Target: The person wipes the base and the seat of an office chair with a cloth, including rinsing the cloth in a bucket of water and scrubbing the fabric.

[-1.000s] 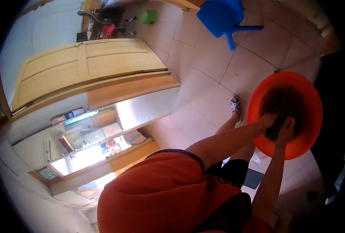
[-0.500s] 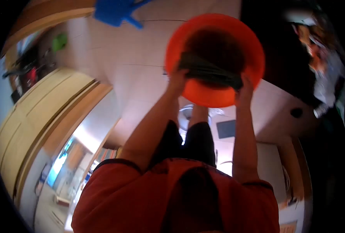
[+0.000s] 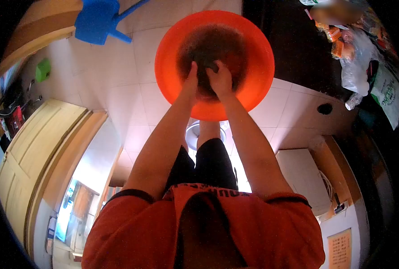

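A round orange-red basin (image 3: 257, 85) holds murky dark water. My left hand (image 3: 191, 83) and my right hand (image 3: 221, 80) are inside it, close together with a small gap between them. Dark wet cloth (image 3: 204, 74) lies bunched under and between my hands. Fingers of both hands curl into it, and much of the cloth blends with the dark water, so its outline is hidden.
A blue plastic stool (image 3: 96, 22) stands at the upper left on the tiled floor. At the upper right, plastic bags (image 3: 355, 67) and packets lie on a dark surface (image 3: 293, 49). A pale door (image 3: 38, 148) is on the left. Below the basin shows a round metallic vessel (image 3: 192, 134).
My hands have come together and down into the basin. The cloth, stretched between them before, is now bunched. The whole view has shifted, with the basin further left.
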Motion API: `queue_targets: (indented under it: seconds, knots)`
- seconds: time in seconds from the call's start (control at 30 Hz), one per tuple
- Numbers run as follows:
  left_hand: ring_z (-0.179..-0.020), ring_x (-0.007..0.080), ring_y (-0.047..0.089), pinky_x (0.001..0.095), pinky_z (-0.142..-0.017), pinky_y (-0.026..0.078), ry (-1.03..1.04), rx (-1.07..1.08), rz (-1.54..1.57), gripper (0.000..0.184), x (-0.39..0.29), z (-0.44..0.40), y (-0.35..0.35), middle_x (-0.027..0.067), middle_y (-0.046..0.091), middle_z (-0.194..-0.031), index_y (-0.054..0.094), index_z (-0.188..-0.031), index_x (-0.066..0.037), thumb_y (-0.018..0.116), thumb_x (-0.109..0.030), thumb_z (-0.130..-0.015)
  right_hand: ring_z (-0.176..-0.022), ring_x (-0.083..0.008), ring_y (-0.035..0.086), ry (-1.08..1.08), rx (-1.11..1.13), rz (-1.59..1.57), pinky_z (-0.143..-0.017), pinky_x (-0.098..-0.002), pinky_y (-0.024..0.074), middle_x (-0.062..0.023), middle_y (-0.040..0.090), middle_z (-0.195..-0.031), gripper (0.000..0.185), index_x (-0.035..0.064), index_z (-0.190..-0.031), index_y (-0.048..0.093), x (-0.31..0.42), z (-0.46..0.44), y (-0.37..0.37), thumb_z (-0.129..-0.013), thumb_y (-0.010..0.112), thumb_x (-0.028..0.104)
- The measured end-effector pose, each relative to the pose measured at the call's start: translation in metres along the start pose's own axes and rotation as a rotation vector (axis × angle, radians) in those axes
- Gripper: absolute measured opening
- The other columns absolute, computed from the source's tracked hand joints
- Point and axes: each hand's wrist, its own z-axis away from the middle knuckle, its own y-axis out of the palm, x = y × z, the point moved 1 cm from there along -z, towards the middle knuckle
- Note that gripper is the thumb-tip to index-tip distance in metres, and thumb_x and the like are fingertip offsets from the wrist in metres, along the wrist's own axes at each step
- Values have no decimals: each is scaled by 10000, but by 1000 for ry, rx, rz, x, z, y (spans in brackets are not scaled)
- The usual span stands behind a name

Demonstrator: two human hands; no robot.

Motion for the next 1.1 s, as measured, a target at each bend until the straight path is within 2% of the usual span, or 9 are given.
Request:
queue_targets:
  seconds: [0.33, 0.4, 0.47, 0.63, 0.7, 0.8, 0.87, 0.97, 1.1]
  knots:
    - [-849, 239, 579, 355, -736, 485, 16, -15, -158, 411, 6, -10, -10, 135, 601, -980, 554, -1097, -8, 451, -361, -913, -778, -390, 591, -105, -77, -121, -688, -452, 455, -189, 619, -828, 306, 35, -888, 580, 75, 65, 4, -760, 625, 309]
    - [-824, 232, 583, 347, -718, 489, 59, -84, -292, 399, 8, -11, -11, 136, 603, -959, 556, -1088, -1, 454, -347, -915, -755, -372, 596, -456, -309, 250, -638, -462, 456, -172, 620, -788, 285, 64, -829, 594, 48, 48, 6, -775, 603, 344]
    - [-798, 224, 586, 339, -700, 492, 88, -145, -450, 388, 3, -4, -1, 137, 606, -938, 558, -1079, 6, 456, -332, -917, -733, -369, 595, -26, -143, 296, -695, -476, 444, -171, 619, -801, 276, 81, -813, 599, 23, 25, -10, -786, 585, 356]
    - [-957, 230, 551, 342, -789, 478, 109, -230, -535, 395, -11, 45, 28, 168, 551, -1089, 455, -1205, 18, 530, -219, -898, -850, -370, 567, -227, -254, 564, -795, -475, 417, -181, 609, -915, 308, 58, -870, 602, -13, 4, -26, -829, 554, 359]
    - [-1085, 266, 503, 367, -873, 469, 404, -192, -693, 489, -5, 37, 9, 154, 484, -1226, 381, -1273, 1, 523, -288, -904, -905, -370, 549, -176, -401, 418, -794, -452, 425, -191, 602, -933, 343, 48, -936, 617, -24, -1, -26, -843, 543, 370]
    - [-1153, 279, 458, 382, -904, 454, 177, -27, -151, 516, -9, 26, 15, 141, 419, -1299, 342, -1302, -26, 537, -278, -896, -900, -363, 558, -44, -116, 207, -807, -439, 423, -200, 603, -934, 344, 29, -970, 609, -7, 13, -21, -851, 560, 348]
    - [-1066, 254, 522, 389, -865, 476, -193, -235, -10, 446, -30, 51, 51, 113, 516, -1196, 430, -1255, -63, 541, -294, -890, -828, -267, 560, 25, 56, -82, -746, -367, 439, -143, 607, -885, 314, 8, -944, 596, 34, 45, -20, -849, 586, 308]
    - [-810, 191, 590, 359, -772, 500, 61, 64, -286, 317, -5, 31, 4, 69, 626, -909, 604, -1019, -99, 555, -370, -862, -727, -113, 492, 13, 120, -227, -674, -266, 438, -52, 589, -807, 278, -10, -908, 578, 100, 81, -23, -824, 639, 249]
    - [-873, 191, 566, 355, -785, 475, 63, -82, -33, 335, 11, 35, 21, 76, 600, -976, 568, -1097, -75, 526, -331, -885, -803, -166, 561, -7, 44, -93, -741, -303, 454, -106, 627, -910, 293, -15, -947, 590, 66, 73, -4, -830, 624, 251]
